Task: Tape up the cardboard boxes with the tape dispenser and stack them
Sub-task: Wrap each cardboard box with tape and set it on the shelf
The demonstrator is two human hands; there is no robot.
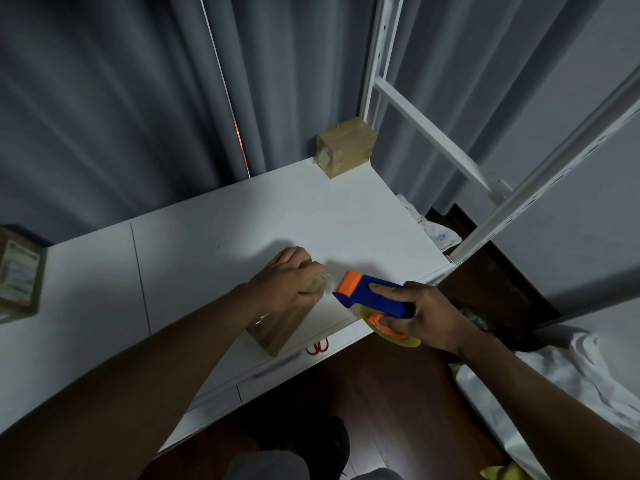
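On the white table [242, 216], near its front edge, your left hand [289, 278] grasps a cardboard box [277, 327]; beside it, your right hand [429, 317] clenches the tape dispenser [374, 296]. Grey curtains [121, 98] behind; the far-left box label [19, 271] appears unreadable.

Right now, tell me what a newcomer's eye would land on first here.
The blue and orange tape dispenser, gripped in the right hand at the white table's near edge. Beside it, the left hand holds a cardboard box. A taped box sits at the far corner.
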